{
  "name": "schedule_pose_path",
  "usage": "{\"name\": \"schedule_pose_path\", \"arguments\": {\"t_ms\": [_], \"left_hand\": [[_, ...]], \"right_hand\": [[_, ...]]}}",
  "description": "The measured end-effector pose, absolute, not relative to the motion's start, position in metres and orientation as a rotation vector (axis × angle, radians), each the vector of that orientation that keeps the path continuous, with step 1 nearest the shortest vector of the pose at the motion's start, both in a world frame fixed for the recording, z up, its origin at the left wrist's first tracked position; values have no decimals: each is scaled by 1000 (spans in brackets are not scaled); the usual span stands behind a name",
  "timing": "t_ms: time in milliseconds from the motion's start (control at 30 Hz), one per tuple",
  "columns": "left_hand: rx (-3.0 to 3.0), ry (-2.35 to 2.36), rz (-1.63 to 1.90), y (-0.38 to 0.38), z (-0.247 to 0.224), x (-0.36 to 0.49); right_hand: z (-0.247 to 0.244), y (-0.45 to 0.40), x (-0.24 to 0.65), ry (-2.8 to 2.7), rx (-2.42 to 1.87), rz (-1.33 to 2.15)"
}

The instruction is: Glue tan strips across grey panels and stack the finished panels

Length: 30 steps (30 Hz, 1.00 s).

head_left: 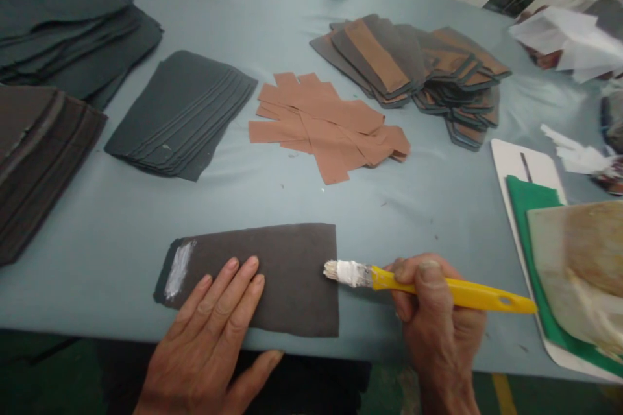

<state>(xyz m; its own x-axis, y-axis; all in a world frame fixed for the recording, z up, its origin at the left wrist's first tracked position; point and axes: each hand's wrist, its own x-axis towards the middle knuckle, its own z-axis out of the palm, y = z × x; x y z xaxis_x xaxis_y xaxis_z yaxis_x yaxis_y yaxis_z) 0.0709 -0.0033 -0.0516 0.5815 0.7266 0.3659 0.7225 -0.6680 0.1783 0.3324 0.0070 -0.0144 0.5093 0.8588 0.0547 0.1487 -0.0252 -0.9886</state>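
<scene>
A pale blue-grey table (272, 201) stands above a green floor (39, 376). The left hand (204, 331), its grip open and flat, presses one dark sheet (292, 279) with a white smear at its far end. The right hand (438, 311) grips one yellow-handled brush (452, 288) firmly, its white-caked bristles at the sheet's right edge. Ahead of both hands lie three stacks of dark sheets (180, 117), one loose pile of tan strips (326, 130) and one fanned pile of dark, tan-faced pieces (409, 65). Right of the right hand sits one white board (530, 168) with a green mat (530, 207).
</scene>
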Motion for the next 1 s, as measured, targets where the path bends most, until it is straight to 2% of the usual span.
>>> {"name": "schedule_pose_path", "arguments": {"t_ms": [1000], "left_hand": [[2790, 1268, 625, -4, -54, 71]], "right_hand": [[-23, -7, 342, -1131, -1713, 580]]}}
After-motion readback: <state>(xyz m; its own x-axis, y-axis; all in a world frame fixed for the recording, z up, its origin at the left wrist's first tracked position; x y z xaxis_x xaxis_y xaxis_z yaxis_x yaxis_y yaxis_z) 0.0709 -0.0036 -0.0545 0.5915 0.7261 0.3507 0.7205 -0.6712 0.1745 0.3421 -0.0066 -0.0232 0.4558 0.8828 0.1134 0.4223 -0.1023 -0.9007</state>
